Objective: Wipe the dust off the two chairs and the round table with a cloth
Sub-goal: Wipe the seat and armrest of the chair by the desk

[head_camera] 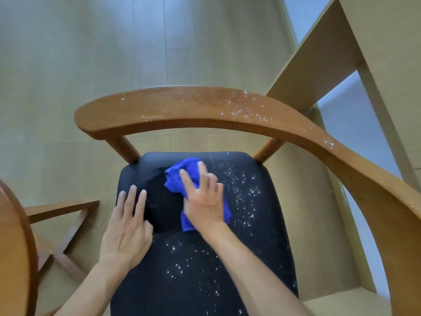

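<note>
Chair [227,110]: center of frame, seen from above; wood frame w/ curved backrest rail across the middle, running down the right edge.
Seat [205,270]: black cushion, lower center; white dust specks over right side & lower part, dark clean-looking patch upper left.
Dust on rail: white specks, mostly right half of the backrest.
Cloth [180,176]: blue, bunched, upper center of seat, lying on the cushion under the right hand.
Right hand [202,197]: flat on the cloth, fingers straight & spread, pressing it into the seat; no curl round it.
Left hand [127,226]: flat on seat's left part, fingers straight, holding nothing, just beside the cloth, not touching it.
Bench [13,247]: round wood edge, lower left corner.
Floor [91,53]: pale wood planks, upper half.
</note>
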Tool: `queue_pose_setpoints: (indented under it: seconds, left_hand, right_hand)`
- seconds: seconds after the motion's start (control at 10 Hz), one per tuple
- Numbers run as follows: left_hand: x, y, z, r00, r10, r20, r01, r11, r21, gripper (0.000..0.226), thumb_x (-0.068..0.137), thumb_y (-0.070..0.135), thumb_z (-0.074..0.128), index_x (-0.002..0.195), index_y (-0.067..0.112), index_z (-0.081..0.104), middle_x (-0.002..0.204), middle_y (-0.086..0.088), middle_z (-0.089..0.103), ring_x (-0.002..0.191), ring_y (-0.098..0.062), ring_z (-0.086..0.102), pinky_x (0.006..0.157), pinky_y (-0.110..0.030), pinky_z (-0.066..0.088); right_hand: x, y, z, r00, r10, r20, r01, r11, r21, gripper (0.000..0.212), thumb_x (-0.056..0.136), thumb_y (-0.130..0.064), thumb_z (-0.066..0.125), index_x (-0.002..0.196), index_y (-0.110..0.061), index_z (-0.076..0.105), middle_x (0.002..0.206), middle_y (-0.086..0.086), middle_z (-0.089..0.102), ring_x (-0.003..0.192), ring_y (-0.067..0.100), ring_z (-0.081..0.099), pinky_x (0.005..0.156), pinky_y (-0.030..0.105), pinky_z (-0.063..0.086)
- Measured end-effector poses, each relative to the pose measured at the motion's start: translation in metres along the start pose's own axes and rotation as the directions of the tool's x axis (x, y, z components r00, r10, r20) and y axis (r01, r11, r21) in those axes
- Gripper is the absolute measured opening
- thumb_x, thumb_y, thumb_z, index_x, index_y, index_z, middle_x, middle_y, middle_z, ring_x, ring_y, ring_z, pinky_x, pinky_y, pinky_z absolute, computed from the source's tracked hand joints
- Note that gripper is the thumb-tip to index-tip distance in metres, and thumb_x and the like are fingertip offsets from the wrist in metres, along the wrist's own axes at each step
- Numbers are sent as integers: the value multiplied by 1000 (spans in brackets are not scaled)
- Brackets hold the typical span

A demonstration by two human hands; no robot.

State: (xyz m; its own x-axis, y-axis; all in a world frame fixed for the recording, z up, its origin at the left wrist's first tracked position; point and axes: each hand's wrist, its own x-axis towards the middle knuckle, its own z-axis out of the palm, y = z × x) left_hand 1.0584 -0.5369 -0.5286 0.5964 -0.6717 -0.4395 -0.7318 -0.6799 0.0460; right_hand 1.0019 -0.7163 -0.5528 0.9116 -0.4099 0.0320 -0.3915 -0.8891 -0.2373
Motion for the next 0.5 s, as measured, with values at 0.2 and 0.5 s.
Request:
queue_pose_setpoints:
  seconds: [0.2, 0.5]
  left_hand:
    - [7, -1, -4, 988, -124, 92, 143, 958, -249, 67, 78, 29, 28, 130, -4, 54, 140, -31, 43, 126, -51, 45, 93, -64, 43]
    - [-2, 4, -14, 989, -145, -4, 133, 921, -367, 69, 96, 18, 42, 154, 9, 5, 160, -10, -12, 147, -27, -15, 118, -31, 3]
  right_hand:
    - [-24, 136, -37, 929, 358, -97, -366, 926, -94, 52, 77, -18, 57, 129, -15, 60, 133, 29, 48, 102, 48, 53, 81, 53, 48]
    - [-39, 122, -38, 740, 646, -188, -624, 764, 167, 40, 78, 0, 57, 115, -14, 62, 113, 17, 57, 90, 41, 55, 72, 48, 49]
